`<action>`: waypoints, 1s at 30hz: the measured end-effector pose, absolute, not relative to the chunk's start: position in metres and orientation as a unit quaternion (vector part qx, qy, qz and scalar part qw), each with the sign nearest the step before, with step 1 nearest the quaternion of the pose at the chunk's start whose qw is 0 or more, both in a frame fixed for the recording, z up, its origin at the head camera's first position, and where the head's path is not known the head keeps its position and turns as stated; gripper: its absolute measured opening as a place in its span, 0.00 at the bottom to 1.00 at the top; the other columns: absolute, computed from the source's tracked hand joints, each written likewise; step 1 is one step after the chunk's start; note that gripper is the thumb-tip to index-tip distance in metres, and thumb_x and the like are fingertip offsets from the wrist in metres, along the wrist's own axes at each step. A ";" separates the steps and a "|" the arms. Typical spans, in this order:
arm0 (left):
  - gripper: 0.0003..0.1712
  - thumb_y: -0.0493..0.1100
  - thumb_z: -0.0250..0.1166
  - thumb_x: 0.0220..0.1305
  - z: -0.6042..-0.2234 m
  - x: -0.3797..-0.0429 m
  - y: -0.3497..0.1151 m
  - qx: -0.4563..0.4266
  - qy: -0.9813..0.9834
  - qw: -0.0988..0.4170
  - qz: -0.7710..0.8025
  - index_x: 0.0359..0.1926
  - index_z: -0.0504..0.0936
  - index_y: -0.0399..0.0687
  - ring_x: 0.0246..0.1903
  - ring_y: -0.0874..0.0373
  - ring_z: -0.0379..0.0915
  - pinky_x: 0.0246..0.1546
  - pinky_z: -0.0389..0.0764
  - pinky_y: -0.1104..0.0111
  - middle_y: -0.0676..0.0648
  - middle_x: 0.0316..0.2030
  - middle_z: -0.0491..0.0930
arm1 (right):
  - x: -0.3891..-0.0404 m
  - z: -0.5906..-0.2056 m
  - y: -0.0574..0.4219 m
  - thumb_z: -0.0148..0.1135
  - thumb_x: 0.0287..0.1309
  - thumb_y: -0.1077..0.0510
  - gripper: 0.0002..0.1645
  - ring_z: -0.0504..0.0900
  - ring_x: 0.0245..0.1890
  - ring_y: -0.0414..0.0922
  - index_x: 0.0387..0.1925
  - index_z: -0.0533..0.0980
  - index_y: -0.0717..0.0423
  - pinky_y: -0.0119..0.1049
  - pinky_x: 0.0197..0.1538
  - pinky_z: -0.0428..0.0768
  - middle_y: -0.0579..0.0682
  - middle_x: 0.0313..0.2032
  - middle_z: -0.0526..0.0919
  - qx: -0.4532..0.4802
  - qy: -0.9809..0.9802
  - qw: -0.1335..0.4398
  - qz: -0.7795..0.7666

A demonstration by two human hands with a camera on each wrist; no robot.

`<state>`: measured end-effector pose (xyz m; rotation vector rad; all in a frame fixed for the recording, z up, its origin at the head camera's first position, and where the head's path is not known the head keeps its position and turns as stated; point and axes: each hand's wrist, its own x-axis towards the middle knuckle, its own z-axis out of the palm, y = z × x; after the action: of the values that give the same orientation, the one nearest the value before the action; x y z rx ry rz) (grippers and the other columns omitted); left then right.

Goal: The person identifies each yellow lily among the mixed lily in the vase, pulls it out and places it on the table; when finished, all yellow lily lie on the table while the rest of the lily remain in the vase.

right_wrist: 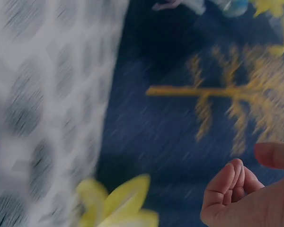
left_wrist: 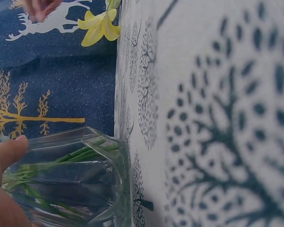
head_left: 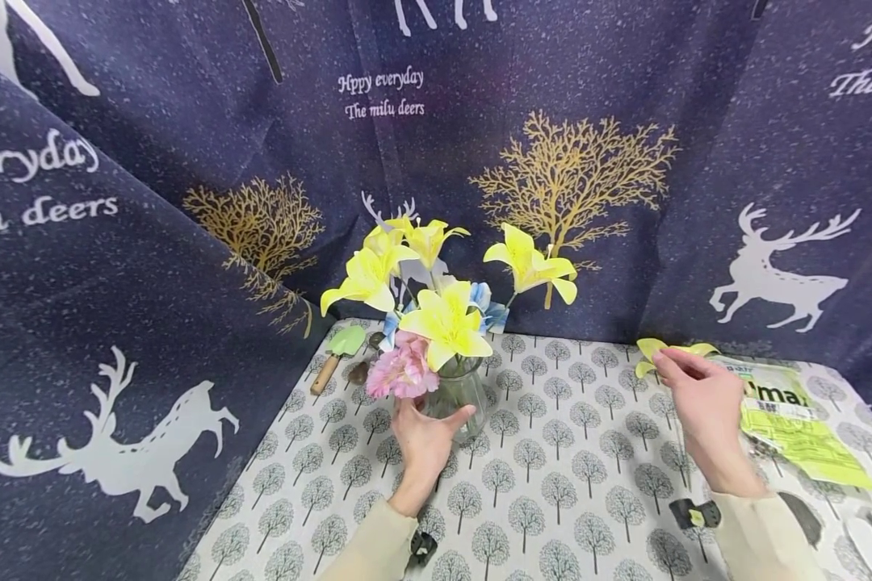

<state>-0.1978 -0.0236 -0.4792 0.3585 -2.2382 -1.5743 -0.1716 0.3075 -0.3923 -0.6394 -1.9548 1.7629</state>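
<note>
Flower arranging seems underway: left hand (head_left: 423, 440) clasps vase (head_left: 458, 394); right hand (head_left: 706, 407), empty, thumb and fingers apart, near loose lily (head_left: 650, 348), which likely needs pinching next.

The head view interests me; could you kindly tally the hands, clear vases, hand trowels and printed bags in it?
Left hand and right hand: 2
Clear vase: 1
Hand trowel: 1
Printed bag: 1
Total: 5

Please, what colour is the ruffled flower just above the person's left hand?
The ruffled flower is pink; it shows best in the head view.
</note>
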 end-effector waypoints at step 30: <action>0.56 0.55 0.87 0.26 -0.480 -0.198 -0.023 0.123 -0.795 0.196 -0.560 0.63 0.76 0.50 0.64 0.46 0.75 0.67 0.75 0.49 0.45 0.62 0.79 | -0.225 -0.368 0.157 0.69 0.62 0.46 0.20 0.85 0.36 0.34 0.51 0.85 0.51 0.26 0.38 0.82 0.41 0.39 0.89 -0.008 -0.751 0.150 0.643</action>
<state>-0.1981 -0.0229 -0.4798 0.3449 -2.2272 -1.5691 -0.2255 0.1568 -0.3681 -0.0240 -2.1589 1.8465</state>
